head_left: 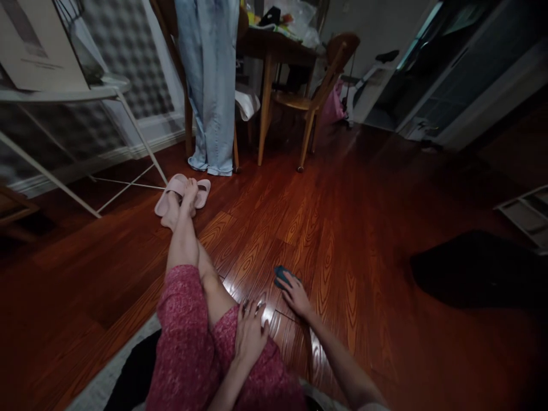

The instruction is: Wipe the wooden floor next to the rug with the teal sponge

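My left hand (pixel 252 334) lies on my knee, over the red knitted-looking garment (pixel 188 337), with its fingers spread and nothing in them. Out to the right, my right hand (pixel 296 295) has its fingers around a small dark teal object (pixel 282 275). Its kind is unclear, since the fingers cover part of it. Whether this object touches the wooden floor (pixel 338 257) or hangs above it, I cannot tell. My crossed bare legs stretch forward, with the feet on pale pink slippers (pixel 173 191).
Ahead stand a wooden table (pixel 278 39) with clutter on top and a wooden chair (pixel 317 94). Light blue jeans (pixel 209 85) hang over another chair. A white-framed table (pixel 98 90) holds a box at left. A black shape (pixel 471 268) lies to the right.
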The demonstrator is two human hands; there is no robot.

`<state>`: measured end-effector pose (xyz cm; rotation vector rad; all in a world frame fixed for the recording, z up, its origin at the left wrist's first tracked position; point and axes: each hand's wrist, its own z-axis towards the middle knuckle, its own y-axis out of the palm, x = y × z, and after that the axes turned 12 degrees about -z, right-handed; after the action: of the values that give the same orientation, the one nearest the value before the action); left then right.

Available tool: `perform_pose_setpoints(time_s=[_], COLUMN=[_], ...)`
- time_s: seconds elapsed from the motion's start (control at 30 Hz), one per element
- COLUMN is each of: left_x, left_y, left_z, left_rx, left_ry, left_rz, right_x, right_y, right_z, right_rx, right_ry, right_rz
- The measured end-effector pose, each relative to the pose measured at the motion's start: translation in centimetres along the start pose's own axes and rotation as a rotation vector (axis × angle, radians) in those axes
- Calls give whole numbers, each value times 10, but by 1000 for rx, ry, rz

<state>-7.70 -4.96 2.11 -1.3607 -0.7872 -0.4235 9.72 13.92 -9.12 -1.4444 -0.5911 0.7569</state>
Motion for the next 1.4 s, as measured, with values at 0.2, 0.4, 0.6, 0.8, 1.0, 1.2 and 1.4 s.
perform_pose_setpoints(time_s=[0.2,0.4,0.6,0.8,1.0,1.2,1.4], left_x=[1,0,0,-1,-6,0,-5], left_y=[-2,1,-1,-3,0,-4,-7], left_z=[0,0,1,1,1,0,-13], left_rx=[-33,-16,-49,-32,0,7,22], left_ry=[7,21,3,22,62,60,67], left_rz=[39,86,136,185,174,197,122], right_x=[98,71,-22,-91,-88,-85,-91], right_y=[2,32,53,58,35,9,41], right_z=[-107,-164,-140,-100,-20,31,-27], right_rx=[193,362,309,91,16,-128,-70], right_ry=[670,1060,719,177,84,177,-39], right_rz=[-68,-138,-56,58,87,103,93])
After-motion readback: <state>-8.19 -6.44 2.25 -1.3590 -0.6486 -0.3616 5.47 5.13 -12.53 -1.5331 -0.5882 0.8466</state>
